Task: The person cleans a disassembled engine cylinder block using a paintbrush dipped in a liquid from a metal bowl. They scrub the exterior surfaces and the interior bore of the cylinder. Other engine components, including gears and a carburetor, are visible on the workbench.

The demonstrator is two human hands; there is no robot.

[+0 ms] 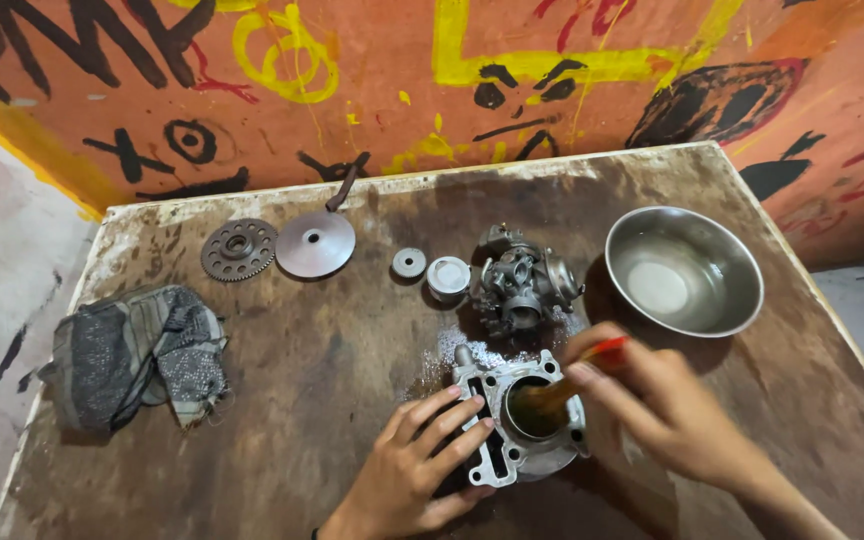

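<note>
Engine cylinder (522, 420) | left hand (417, 465) flat on it, open | right hand (672, 410) grips brush (572, 380) in bore

Packages, labels, signs, screens: none in view. The only markings are hand-painted yellow, black and red scrawls on the orange wall (572, 90) behind the table (332, 360).

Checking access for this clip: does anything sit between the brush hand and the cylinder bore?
Nothing visible does. The right hand holds the brush with its bristles already inside the bore of the engine cylinder, while the left hand rests on the cylinder's left side.
</note>
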